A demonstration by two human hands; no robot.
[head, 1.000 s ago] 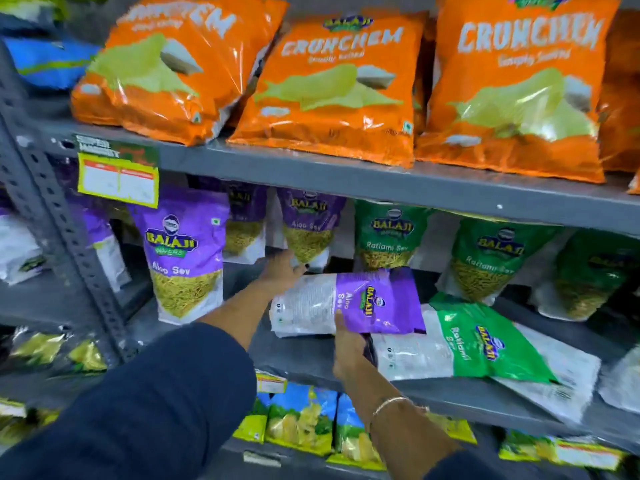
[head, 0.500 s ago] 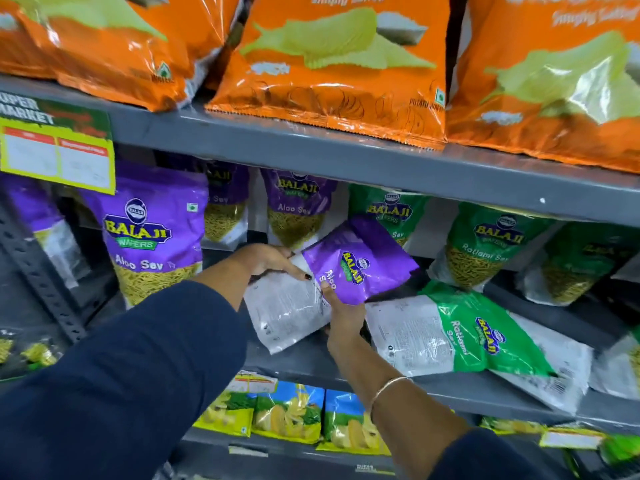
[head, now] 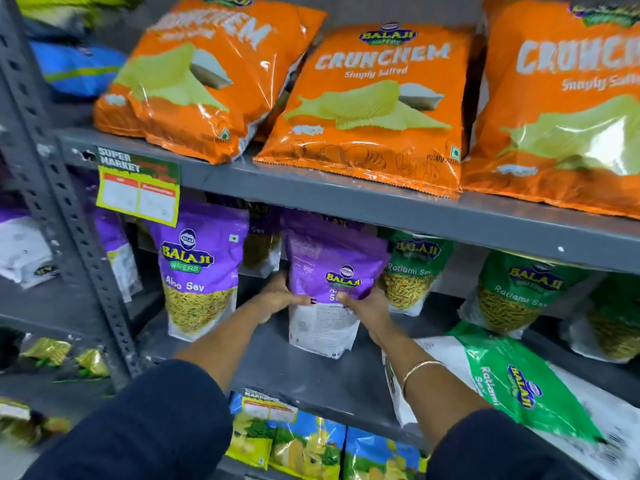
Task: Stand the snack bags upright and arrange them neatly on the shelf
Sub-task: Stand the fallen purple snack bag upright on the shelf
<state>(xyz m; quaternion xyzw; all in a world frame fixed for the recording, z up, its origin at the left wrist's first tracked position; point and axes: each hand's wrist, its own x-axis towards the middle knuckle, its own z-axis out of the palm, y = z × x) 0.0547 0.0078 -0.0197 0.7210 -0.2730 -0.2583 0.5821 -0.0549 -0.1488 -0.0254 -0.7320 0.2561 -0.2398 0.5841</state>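
A purple-and-white Aloo Sev bag (head: 332, 271) stands upright on the grey middle shelf (head: 304, 372), its back side facing me. My left hand (head: 280, 299) grips its left edge and my right hand (head: 367, 306) grips its right edge. Another purple Aloo Sev bag (head: 199, 268) stands upright to the left. Green Ratlami Sev bags (head: 412, 271) stand upright to the right and behind. One green Ratlami Sev bag (head: 519, 386) lies flat at the shelf's front right, beside my right forearm.
Large orange Crunchem bags (head: 374, 105) fill the upper shelf, whose front lip (head: 346, 199) hangs just above the held bag. A yellow price tag (head: 138, 192) hangs at left. A perforated upright post (head: 65, 216) stands left. Yellow-blue bags (head: 304, 445) sit on the lower shelf.
The purple bag went from lying sideways, through a tilt, to upright on the shelf. My left hand moved onto its left edge, and both hands now hold it.
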